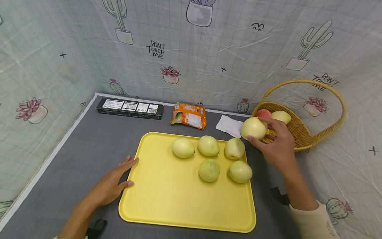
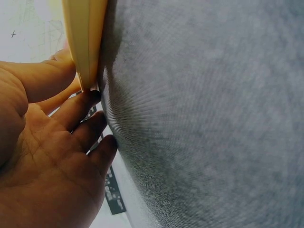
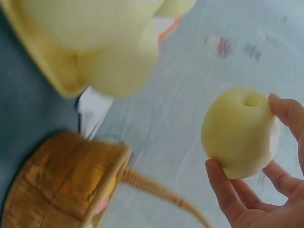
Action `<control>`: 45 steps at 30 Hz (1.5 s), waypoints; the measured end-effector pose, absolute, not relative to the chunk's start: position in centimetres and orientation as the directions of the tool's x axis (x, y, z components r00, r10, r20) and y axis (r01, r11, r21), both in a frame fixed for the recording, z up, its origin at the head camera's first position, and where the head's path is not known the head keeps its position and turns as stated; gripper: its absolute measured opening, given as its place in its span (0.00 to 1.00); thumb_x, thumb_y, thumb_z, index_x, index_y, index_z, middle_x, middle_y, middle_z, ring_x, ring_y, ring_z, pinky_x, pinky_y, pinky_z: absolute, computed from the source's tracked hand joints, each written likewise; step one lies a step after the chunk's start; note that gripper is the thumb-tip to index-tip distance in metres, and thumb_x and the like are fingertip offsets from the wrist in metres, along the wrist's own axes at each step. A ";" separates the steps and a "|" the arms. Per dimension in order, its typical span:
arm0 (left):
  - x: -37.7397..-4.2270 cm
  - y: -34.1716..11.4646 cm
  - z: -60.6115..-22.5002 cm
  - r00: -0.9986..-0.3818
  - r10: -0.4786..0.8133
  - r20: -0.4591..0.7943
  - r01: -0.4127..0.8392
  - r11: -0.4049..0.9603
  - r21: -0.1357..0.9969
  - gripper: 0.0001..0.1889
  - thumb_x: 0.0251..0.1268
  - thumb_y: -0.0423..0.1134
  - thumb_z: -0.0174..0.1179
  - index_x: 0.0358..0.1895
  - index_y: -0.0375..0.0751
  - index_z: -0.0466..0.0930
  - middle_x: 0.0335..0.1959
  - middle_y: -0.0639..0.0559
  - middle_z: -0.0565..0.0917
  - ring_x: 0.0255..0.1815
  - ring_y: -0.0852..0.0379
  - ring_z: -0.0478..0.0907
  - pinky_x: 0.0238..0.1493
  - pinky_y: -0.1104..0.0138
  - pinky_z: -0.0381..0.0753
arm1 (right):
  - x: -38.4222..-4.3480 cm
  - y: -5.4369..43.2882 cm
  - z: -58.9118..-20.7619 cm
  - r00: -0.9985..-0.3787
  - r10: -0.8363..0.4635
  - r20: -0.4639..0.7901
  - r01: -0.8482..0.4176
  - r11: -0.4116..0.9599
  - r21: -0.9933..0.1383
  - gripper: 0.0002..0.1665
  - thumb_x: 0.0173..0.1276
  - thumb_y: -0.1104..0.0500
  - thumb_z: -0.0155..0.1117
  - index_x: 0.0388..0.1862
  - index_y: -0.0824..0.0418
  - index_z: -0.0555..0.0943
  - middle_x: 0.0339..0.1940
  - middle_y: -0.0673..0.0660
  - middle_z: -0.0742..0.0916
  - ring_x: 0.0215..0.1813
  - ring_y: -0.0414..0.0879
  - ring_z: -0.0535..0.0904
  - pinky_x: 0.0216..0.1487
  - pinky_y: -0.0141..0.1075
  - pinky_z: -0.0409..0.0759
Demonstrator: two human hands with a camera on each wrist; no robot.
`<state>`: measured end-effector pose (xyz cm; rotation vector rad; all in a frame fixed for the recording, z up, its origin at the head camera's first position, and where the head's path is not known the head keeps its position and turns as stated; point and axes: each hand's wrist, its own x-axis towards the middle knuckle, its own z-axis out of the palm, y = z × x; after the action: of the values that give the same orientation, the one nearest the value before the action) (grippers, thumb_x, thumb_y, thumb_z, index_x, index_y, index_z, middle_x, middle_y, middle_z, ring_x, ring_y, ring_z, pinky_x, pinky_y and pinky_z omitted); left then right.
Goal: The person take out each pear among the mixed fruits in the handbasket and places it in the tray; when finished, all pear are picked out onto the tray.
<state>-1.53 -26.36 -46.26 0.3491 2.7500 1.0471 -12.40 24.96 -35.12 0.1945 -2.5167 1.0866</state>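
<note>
My right hand [image 1: 276, 141] holds a pale yellow pear [image 1: 254, 128] between thumb and fingertips, in front of the wicker basket [image 1: 302, 132]. In the right wrist view the pear [image 3: 240, 133] shows a small round hollow at one end. My left hand [image 1: 108, 186] lies at the left edge of the yellow tray [image 1: 167, 196], its thumb and fingertips touching the rim. Several pale green-yellow pears sit on the tray, among them one at the back left [image 1: 183, 147] and one at the right edge [image 1: 240, 172]. A rounder greenish fruit [image 1: 209, 170] lies between them.
Inside the basket are a red peach [image 1: 264, 113] and another pale fruit [image 1: 281, 117]; its tall handle [image 1: 343, 109] arches above. Behind the tray lie a black box [image 1: 130, 108], an orange snack packet [image 1: 189, 116] and a white sachet [image 1: 229, 125], near the patterned cloth wall [image 1: 197, 49].
</note>
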 end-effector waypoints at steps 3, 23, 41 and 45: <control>-1.5 -26.3 -46.2 -0.957 0.281 -0.079 0.156 0.722 0.674 0.44 0.68 0.37 0.71 0.85 0.47 0.61 0.86 0.38 0.61 0.86 0.30 0.55 0.76 0.31 0.60 | -11.9 23.6 -35.2 -0.903 -0.033 0.428 -0.334 0.680 -0.652 0.42 0.55 0.64 0.88 0.70 0.56 0.83 0.64 0.61 0.83 0.57 0.30 0.75 0.50 0.12 0.79; -1.5 -26.4 -46.4 -0.956 0.288 -0.062 0.168 0.706 0.688 0.44 0.67 0.35 0.71 0.85 0.45 0.61 0.85 0.36 0.61 0.85 0.27 0.55 0.74 0.27 0.61 | -8.4 15.5 -36.5 -0.867 -0.339 0.365 -0.498 0.582 -0.642 0.40 0.56 0.56 0.89 0.68 0.50 0.83 0.72 0.56 0.80 0.70 0.53 0.80 0.51 0.48 0.93; -1.6 -26.4 -46.4 -0.956 0.284 -0.076 0.155 0.707 0.689 0.44 0.67 0.36 0.71 0.85 0.45 0.61 0.86 0.35 0.60 0.85 0.27 0.55 0.75 0.27 0.60 | -7.6 10.9 -39.6 -0.798 -0.552 0.243 -0.574 0.572 -0.586 0.41 0.55 0.53 0.89 0.68 0.50 0.83 0.71 0.54 0.81 0.73 0.49 0.76 0.66 0.50 0.83; -1.6 -26.4 -46.5 -0.956 0.283 -0.081 0.151 0.706 0.692 0.44 0.67 0.35 0.71 0.85 0.46 0.60 0.86 0.35 0.60 0.85 0.27 0.55 0.75 0.27 0.60 | -7.7 10.2 -40.3 -0.778 -0.599 0.189 -0.595 0.606 -0.527 0.40 0.59 0.51 0.87 0.69 0.47 0.81 0.72 0.54 0.80 0.71 0.50 0.76 0.64 0.48 0.83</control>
<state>-1.61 -26.42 -46.47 0.3511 2.7316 1.0836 -7.68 10.22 -40.27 1.0494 -2.8215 0.9226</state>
